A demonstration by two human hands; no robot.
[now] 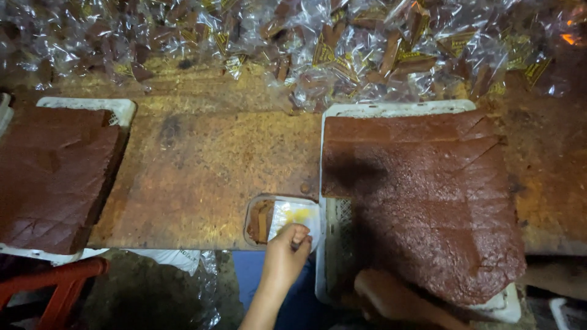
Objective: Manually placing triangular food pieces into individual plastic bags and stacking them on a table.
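Lying far left, a brown slab (55, 177) filled its white tray (119, 110); the rusty board (202, 177) beside it offered open room. The left hand (286, 253) pinched a clear wrapper (293, 215) in the small dish (252, 211), so peeling one sheet free likely needed a light pull. The right hand (391, 299), its grip hidden, lay under the cut slab (428, 201), which overhung the tray's near edge.

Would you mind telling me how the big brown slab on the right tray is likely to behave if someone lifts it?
The slab would probably sag or bend: it is wide, thin and overhangs the tray. It may break along the scored lines across its top. Its moist-looking surface suggests it could be sticky, though that is hard to tell.
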